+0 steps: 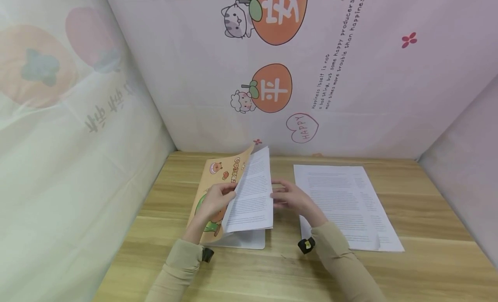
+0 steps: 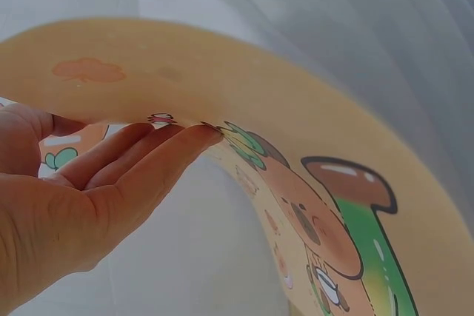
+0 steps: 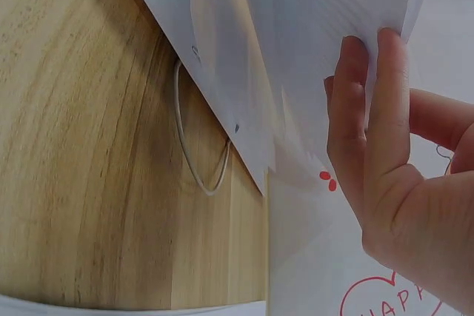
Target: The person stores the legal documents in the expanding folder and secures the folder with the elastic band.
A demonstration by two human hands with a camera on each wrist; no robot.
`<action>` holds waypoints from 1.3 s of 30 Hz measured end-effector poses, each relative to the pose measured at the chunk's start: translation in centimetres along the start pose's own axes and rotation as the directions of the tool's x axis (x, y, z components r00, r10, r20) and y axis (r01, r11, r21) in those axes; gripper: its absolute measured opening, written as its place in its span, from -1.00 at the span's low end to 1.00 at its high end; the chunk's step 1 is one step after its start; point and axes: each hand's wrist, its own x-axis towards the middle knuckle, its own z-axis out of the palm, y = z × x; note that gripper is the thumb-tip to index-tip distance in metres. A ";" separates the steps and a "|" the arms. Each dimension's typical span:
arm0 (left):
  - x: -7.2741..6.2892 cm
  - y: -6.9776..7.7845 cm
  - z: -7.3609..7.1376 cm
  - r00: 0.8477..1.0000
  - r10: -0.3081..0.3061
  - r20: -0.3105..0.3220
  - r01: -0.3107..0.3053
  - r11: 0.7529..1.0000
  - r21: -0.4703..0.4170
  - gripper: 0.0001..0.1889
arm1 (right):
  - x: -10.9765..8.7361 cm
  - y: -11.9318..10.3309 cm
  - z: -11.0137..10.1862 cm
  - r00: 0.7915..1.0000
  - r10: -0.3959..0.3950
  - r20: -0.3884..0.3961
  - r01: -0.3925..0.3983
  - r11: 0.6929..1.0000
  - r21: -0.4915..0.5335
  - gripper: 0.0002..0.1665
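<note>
Surface (image 1: 280, 271): hung cloth on three sides: back cloth (image 1: 190, 77) behind, left cloth (image 1: 43, 172) and right cloth (image 1: 467, 150) at the sides.

Left of centre, toward the back: folder (image 1: 250, 241), lower panel on the surface; cover (image 1: 210, 172) to the left, its inner edge lifted. Printed sheets (image 1: 253, 191) right of the cover, raised above the lower panel.

Left hand (image 1: 213, 201) at the cover's lifted edge. Right hand (image 1: 293, 198) at the sheets' right edge, between folder and paper stack (image 1: 338, 207).

Stack flat on the surface, right of the folder, apart from it. Right wrist view: cord loop (image 3: 184, 146) beside a panel edge.
</note>
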 end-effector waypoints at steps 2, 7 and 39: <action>0.0 0.0 0.0 1.000 0.003 0.003 -0.003 1.000 -0.005 -0.54 | 0.1 -0.1 0.2 1.000 0.003 -0.003 -0.003 1.000 0.005 -0.28; 0.0 0.1 -0.1 1.000 0.005 0.005 -0.005 1.000 0.000 -0.54 | 0.5 0.0 0.8 1.000 0.016 -0.026 -0.016 1.000 0.020 -0.25; 0.4 0.0 0.2 1.000 0.006 -0.011 -0.006 1.000 -0.006 -0.56 | 1.9 -0.4 3.0 0.988 0.094 -0.121 -0.096 0.995 -0.008 -0.34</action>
